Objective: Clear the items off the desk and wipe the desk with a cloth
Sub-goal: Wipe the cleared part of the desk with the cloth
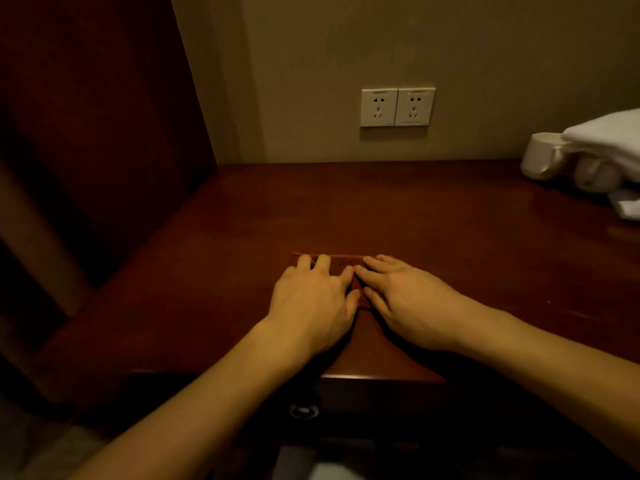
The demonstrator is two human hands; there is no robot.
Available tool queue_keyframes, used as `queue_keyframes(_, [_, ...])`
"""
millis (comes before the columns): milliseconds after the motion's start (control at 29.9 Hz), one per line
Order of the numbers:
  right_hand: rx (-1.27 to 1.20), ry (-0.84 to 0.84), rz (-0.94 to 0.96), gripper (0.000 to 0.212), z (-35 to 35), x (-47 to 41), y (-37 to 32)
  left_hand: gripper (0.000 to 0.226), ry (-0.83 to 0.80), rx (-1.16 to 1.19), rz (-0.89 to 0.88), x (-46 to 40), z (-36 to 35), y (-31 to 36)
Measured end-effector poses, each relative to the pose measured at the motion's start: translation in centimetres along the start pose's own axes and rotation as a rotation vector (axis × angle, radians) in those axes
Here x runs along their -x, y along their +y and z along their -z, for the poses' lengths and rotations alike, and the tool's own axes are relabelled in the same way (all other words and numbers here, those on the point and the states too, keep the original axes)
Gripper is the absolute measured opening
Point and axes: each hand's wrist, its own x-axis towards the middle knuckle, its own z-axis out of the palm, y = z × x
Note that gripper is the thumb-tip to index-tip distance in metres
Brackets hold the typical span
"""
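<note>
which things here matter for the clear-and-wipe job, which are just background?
Job: desk; red cloth under left hand and right hand; mug, white towel at desk's far right.
Background: wall sockets, drawer pull.

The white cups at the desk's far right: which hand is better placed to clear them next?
Probably the right hand: it lies nearer the white cups. The left hand would have to cross over it.
</note>
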Motion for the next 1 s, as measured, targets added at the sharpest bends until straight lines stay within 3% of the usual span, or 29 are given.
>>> queue_keyframes(367, [0.001,0.089,-0.002,0.048,-0.9,7.2,-3.2,0.053,0.092,0.014,-0.009,7.1,-0.3,2.5])
queue_keyframes(601, [-0.136,0.061,0.010,0.048,-0.7,4.2,-1.1,0.059,0.072,0.115,-0.007,4.5,-1.0,0.6])
queue_keyframes(768, [-0.120,0.036,0.045,0.052,-0.2,0.8,0.9,0.082,0.035,0.137,-0.010,0.6,-1.9,-2.1])
queue_keyframes(1002, [-0.102,0.012,0.049,0.055,0.2,-1.0,1.6,0.083,0.047,0.138,-0.006,-0.7,-2.1,-2.6])
